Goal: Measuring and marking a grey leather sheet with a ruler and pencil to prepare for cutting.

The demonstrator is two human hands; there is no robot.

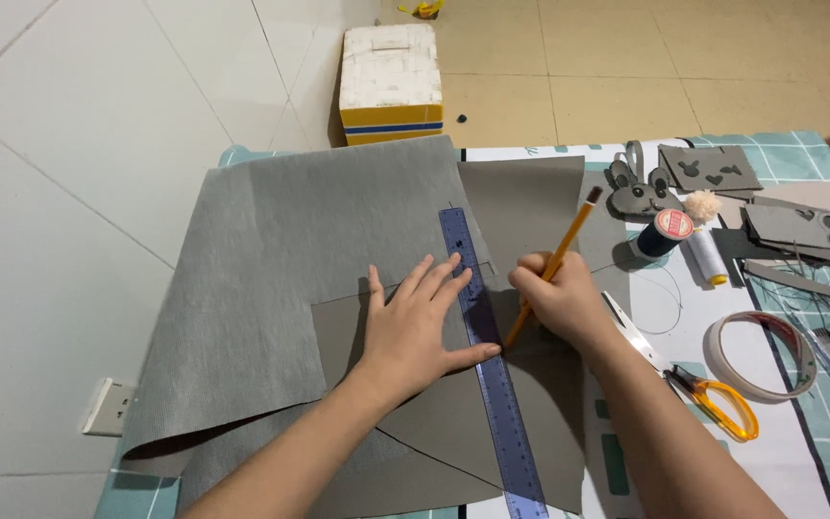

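Nearest my lens, both forearms reach up from the bottom edge onto a big sheet of grey fabric [271, 250] spread over a checked mat [790, 461]. My left hand [415, 332] lies flat with the fingers spread apart, pressing down on a translucent blue ruler [492, 375] and the smooth grey piece [453, 423] beneath it. That ruler is long and narrow, its long axis running from the bottom edge of the view up and slightly left, toward the far side of the fabric. My right hand [554, 303] is closed around a yellow pencil [554, 259], just beside the ruler's right edge. I see the pencil tilted, tip down at the ruler's edge, its blunt end pointing up and to the right.

Right of that hand lie scissors [684, 380] with orange handles, then a roll of tape [761, 356]. Farther off sit two thread spools [684, 240] and cut grey shapes [703, 168]. Beyond the mat, a white and yellow box [391, 82] stands on the tiled floor.
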